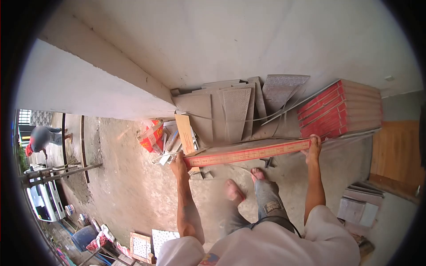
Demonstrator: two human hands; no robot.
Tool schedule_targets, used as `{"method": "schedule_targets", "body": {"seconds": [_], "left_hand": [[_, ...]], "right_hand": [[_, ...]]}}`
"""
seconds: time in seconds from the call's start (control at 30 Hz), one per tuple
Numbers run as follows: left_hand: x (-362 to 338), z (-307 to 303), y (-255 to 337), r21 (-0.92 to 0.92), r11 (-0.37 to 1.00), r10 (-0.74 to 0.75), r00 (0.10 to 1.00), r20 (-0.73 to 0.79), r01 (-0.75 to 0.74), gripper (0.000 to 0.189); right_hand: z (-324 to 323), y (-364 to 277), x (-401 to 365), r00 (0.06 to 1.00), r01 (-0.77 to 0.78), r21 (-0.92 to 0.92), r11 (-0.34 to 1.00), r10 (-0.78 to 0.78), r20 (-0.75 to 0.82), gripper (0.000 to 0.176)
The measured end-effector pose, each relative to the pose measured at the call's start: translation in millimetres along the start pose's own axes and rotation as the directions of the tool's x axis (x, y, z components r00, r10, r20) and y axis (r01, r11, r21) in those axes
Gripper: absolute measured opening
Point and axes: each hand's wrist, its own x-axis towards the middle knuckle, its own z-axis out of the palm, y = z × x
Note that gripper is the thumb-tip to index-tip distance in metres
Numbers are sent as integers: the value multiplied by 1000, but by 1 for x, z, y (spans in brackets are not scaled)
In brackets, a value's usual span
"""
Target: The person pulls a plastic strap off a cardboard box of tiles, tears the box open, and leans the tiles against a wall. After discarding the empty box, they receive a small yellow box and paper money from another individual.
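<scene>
A long, flat red tile box (pixel 248 153) is stretched out level in front of my body, its printed narrow side facing me. My left hand (pixel 179 165) is closed around the left end of the box. At the opposite end, my right hand (pixel 313 147) grips the corner, close to a stack of red tile boxes (pixel 321 113). Large grey tiles (pixel 237 108) lean against the wall beyond the held box. Beside my left hand are cardboard strips (pixel 185 133) and a torn red-and-yellow bag (pixel 152 136).
My bare feet (pixel 235 189) stand on a dusty concrete floor (pixel 133 186). More tiles (pixel 360 206) sit at the lower right, near a wooden door (pixel 397 153). On the left are wooden poles (pixel 62 173), a blue drum (pixel 84 238), a white vehicle (pixel 44 197) and another person (pixel 42 137) bending.
</scene>
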Motion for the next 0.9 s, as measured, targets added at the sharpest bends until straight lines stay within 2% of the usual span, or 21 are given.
{"method": "schedule_targets", "body": {"seconds": [0.07,0.17,0.23,0.33,0.4,0.47,0.53,0.63,0.67,0.73,0.83,0.9], "left_hand": [[7,-5,-24,115,981,170,976,-137,-155,33],[-7,-8,-26,129,989,92,976,-197,-67,35],[-15,-9,-25,150,985,115,970,-213,-84,36],[-18,-12,-38,123,987,136,952,-275,-106,38],[-31,-12,-41,124,986,150,936,-318,-116,39],[-37,-16,-39,84,996,49,945,-324,-22,40],[-40,-24,-50,80,995,-32,936,-352,64,40],[-45,-41,-62,25,978,-188,922,-339,209,35],[-44,-46,-68,4,969,-230,912,-340,246,34],[-53,-56,-71,45,967,-227,930,-290,250,34],[-59,-61,-78,173,955,-201,953,-228,243,34],[-59,-63,-80,240,948,-157,961,-228,211,35]], "right_hand": [[-10,5,-6,999,-46,32,998,46,13,29],[-33,30,7,996,-89,49,995,89,-2,30],[-49,59,28,993,-113,56,992,114,-17,29],[-67,82,42,988,-134,-71,989,128,-83,27],[-83,120,52,994,-79,-260,962,56,-95,27],[-75,109,50,984,-133,-149,980,112,-140,28],[-58,76,13,922,-276,259,926,331,-201,29],[-58,65,-7,831,-417,278,865,487,-269,30],[-55,59,-16,822,-451,268,851,513,-246,30],[-46,35,-38,802,-508,260,822,561,-205,30],[-80,78,-25,804,-485,352,800,567,-181,32],[-74,71,-36,809,-510,169,843,537,-239,32]]}}
